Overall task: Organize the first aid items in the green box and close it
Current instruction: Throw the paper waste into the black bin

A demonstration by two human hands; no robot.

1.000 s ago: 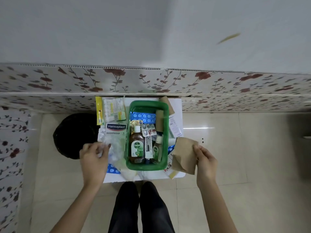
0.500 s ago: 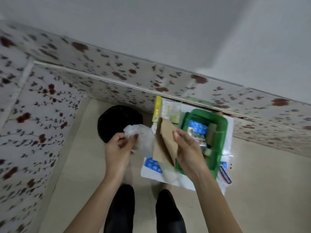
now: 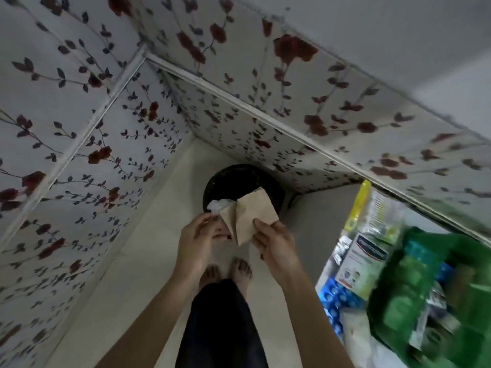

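Both hands: right hand [image 3: 276, 243] pinching brown paper [image 3: 249, 213] over black bin [image 3: 239, 181].

Bare forearms, no sleeves, dark red polish on the fingers [image 3: 228, 236], dark trousers [image 3: 220, 322], bare feet [image 3: 240, 269], painted toenails too.

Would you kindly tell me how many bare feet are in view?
2: the left foot and the right foot stand side by side on the tiled floor, below both hands, heels hidden by dark trousers.
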